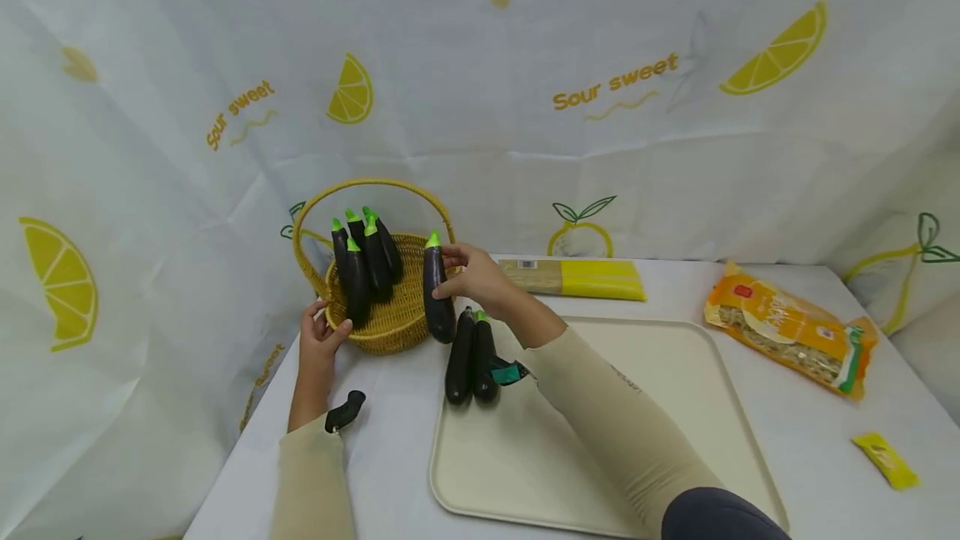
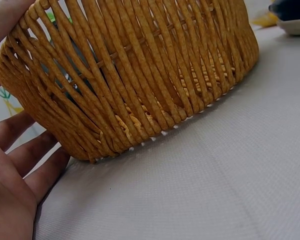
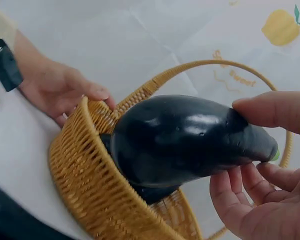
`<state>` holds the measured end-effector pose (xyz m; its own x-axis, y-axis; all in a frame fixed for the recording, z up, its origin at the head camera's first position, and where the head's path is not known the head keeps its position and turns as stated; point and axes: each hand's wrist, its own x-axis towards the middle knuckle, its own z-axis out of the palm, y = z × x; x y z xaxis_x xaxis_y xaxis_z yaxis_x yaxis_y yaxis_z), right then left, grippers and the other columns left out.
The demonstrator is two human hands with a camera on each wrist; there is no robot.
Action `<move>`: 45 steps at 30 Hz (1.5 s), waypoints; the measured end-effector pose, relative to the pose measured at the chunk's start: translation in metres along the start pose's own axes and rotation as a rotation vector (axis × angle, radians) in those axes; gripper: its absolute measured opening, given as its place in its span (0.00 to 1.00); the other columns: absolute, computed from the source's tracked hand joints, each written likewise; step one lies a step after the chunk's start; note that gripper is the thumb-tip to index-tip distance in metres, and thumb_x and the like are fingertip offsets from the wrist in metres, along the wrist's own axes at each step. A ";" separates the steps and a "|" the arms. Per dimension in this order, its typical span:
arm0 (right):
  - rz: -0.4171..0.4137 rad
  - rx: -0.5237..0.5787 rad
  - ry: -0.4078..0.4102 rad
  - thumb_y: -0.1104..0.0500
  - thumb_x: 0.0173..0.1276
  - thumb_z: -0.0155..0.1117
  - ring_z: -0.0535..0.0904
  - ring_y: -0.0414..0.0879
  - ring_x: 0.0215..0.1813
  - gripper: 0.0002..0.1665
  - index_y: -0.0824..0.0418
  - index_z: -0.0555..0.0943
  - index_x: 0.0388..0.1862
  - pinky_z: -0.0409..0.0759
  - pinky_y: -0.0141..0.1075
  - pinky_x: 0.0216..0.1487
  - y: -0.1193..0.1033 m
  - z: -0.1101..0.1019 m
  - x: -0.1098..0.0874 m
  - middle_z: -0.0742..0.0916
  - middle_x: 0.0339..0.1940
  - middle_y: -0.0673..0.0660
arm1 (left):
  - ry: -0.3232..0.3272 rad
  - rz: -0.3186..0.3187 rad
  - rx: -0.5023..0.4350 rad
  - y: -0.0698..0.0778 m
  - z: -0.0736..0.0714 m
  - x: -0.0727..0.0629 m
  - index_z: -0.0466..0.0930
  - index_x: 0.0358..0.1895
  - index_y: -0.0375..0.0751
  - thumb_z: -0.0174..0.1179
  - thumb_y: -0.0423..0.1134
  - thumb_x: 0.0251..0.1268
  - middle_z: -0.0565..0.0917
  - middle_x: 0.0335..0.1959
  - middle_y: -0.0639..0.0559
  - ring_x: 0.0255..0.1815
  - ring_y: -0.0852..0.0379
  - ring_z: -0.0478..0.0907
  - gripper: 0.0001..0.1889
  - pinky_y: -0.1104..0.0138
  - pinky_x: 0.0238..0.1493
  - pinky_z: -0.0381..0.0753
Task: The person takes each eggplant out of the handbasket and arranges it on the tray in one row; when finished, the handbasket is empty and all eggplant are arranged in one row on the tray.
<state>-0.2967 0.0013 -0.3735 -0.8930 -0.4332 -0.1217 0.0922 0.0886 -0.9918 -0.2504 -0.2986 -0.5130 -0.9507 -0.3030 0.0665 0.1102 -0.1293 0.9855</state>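
Note:
My right hand pinches a dark eggplant with a green stem end between thumb and fingers. It holds the eggplant at the right rim of a yellow wicker basket; in the right wrist view the eggplant's broad end overlaps the basket's opening. At the basket's left side, my left hand grips the rim, thumb over the edge and other fingers along the outer wall. Several eggplants lean inside the basket, stems up. Two more eggplants lie side by side on the beige tray's far left corner.
The basket's tall arched handle rises over its opening. Behind the tray lies a long yellow packet. To the right are an orange bag and a small yellow packet. A lemon-print curtain stands behind the table.

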 end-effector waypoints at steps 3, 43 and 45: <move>-0.018 0.013 0.001 0.74 0.55 0.72 0.75 0.53 0.54 0.45 0.58 0.66 0.71 0.80 0.41 0.50 0.012 -0.014 -0.017 0.75 0.56 0.60 | -0.011 -0.005 -0.010 -0.003 0.000 0.000 0.54 0.67 0.46 0.61 0.29 0.66 0.63 0.72 0.41 0.68 0.51 0.64 0.32 0.72 0.59 0.70; 0.085 -0.829 0.190 0.42 0.69 0.62 0.80 0.54 0.52 0.36 0.65 0.72 0.66 0.77 0.49 0.51 0.108 -0.013 -0.035 0.84 0.52 0.61 | 0.010 -0.021 0.002 0.003 0.000 0.001 0.56 0.66 0.50 0.61 0.31 0.67 0.63 0.72 0.42 0.68 0.52 0.64 0.31 0.70 0.62 0.68; 0.083 -0.811 0.191 0.41 0.70 0.60 0.80 0.52 0.50 0.36 0.65 0.72 0.65 0.78 0.47 0.49 0.109 -0.014 -0.037 0.84 0.49 0.60 | 0.008 -0.019 0.000 0.002 0.001 0.000 0.56 0.67 0.50 0.61 0.31 0.67 0.62 0.72 0.41 0.68 0.52 0.64 0.31 0.71 0.62 0.68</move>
<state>-0.2599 0.0395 -0.4767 -0.9633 -0.2443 -0.1117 -0.1198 0.7629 -0.6353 -0.2507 -0.2981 -0.5106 -0.9502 -0.3080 0.0470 0.0927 -0.1354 0.9864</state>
